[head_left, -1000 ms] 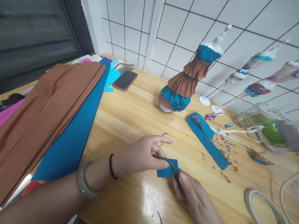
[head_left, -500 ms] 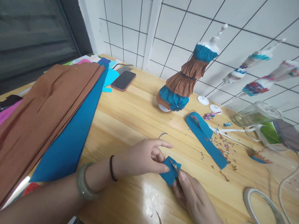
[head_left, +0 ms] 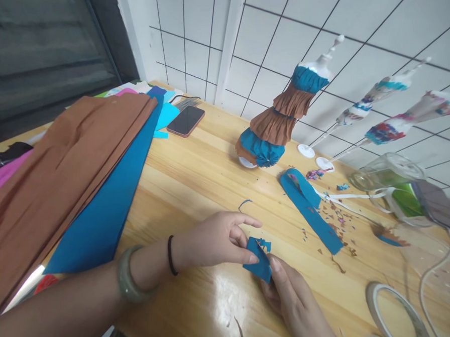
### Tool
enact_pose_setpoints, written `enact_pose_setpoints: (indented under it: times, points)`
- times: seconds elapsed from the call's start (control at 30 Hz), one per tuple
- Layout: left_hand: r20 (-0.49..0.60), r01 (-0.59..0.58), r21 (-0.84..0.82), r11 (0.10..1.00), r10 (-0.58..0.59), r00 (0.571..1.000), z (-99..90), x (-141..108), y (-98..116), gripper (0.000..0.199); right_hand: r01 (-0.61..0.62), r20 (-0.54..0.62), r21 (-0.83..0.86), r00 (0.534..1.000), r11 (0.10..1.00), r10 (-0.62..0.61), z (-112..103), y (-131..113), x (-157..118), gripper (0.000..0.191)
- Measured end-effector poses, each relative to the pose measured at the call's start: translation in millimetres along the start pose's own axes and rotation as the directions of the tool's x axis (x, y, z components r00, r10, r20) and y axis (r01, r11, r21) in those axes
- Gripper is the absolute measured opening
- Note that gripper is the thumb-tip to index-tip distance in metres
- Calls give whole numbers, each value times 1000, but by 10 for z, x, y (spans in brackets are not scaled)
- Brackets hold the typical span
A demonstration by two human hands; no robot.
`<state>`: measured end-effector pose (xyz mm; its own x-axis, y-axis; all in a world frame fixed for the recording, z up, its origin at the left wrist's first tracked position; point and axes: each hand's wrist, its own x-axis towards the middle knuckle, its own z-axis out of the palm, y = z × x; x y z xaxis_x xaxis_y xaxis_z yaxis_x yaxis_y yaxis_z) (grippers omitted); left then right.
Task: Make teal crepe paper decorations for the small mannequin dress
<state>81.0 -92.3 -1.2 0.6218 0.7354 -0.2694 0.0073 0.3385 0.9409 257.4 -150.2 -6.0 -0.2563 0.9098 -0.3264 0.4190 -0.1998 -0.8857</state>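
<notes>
A small folded blue paper piece (head_left: 258,260) is between my hands, low in the middle of the view, with a ragged strip at its upper edge. My left hand (head_left: 217,238) pinches its left side between thumb and curled fingers, the index finger stretched out above. At the paper's right edge is my right hand (head_left: 290,290), thumb and fingers closed; what they grip is mostly hidden, with a thin edge showing along the paper. Beyond them stands a dress form (head_left: 282,113) in brown and blue pleated paper. A blue strip (head_left: 309,208) lies looped to its right.
Brown sheets (head_left: 70,170) over blue paper (head_left: 105,217) cover the left. A phone (head_left: 186,120) lies at the back. Two smaller forms, a clear jar (head_left: 386,172), a tape roll (head_left: 400,318), a white cable and scattered paper scraps are on the right.
The blue piece has turned slightly and looks narrower, with its ragged strip now standing off the upper edge. My left hand has shifted slightly right.
</notes>
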Motion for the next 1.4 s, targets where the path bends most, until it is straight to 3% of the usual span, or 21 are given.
enact_pose_setpoints:
  times: [0.83,1.4]
  points:
    - [9,14,1,1000,-14,1000,-15,3,4,54,22,0,-33,1000,999,-22,-3,-22,2,39]
    - [11,25,-16,1000,-25,1000,15,40,-59,57,18,-19,53,1000,998,-17,31,-89,12,38]
